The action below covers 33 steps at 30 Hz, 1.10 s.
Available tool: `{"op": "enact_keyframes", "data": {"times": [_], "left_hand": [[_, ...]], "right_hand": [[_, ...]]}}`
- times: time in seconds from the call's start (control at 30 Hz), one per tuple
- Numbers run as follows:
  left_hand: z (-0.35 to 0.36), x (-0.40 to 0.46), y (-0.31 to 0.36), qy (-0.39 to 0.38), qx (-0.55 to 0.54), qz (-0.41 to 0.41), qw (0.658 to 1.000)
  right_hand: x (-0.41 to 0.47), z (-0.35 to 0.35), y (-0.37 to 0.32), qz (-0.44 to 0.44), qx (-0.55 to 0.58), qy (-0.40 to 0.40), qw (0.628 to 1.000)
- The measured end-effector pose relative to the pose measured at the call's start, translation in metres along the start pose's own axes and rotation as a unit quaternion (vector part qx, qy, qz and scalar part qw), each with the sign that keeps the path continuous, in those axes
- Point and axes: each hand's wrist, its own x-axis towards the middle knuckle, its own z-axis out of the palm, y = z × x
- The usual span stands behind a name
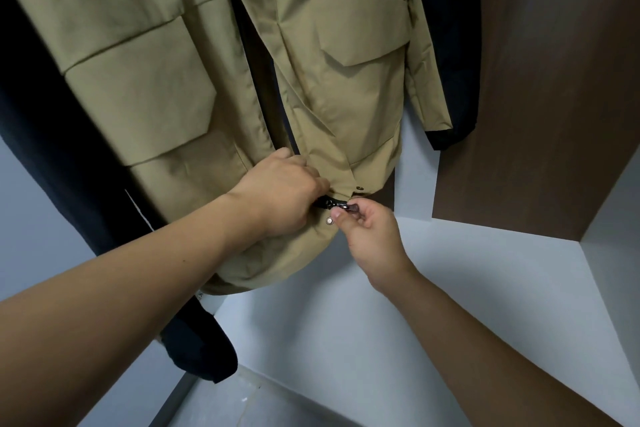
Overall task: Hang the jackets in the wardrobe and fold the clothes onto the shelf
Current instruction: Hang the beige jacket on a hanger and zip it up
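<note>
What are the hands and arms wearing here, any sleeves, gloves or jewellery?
Nothing is worn. The left hand and right hand are bare, with no gloves, and no rings show. Both forearms are bare up to the frame edge: no sleeves, watch or bands in view. The nails that show are short and unpainted.

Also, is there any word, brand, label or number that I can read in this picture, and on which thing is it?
None can be read.
The tan jacket, its zipper pull and its snap button show no lettering.
The dark clothes and the brown wardrobe panel are also plain.
</note>
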Motion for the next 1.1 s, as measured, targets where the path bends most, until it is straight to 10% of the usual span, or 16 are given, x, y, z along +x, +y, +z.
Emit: {"op": "enact_keyframes", "data": {"times": [0.33,0.43,0.67,1.1], "left_hand": [[-0.013,-0.009,-0.022,0.011,0.009,-0.066,0.998],[-0.013,-0.011,-0.015,0.034,-0.012,-0.057,0.998],[-0.018,-0.006,-0.008,0.041,-0.076,-0.086,0.993],[-0.053,0.000,-0.052,0.006,0.019,-0.172,0.985]], "right_hand": [[0.003,-0.009,-0.004,0.076,0.086,-0.030,0.993],[0.008,-0.013,-0.006,0.151,-0.060,-0.079,0.984],[0.015,0.001,-0.027,-0.115,-0.421,0.084,0.896],[0.007,0.009,-0.026,-0.168,-0.540,0.008,0.825]]}}
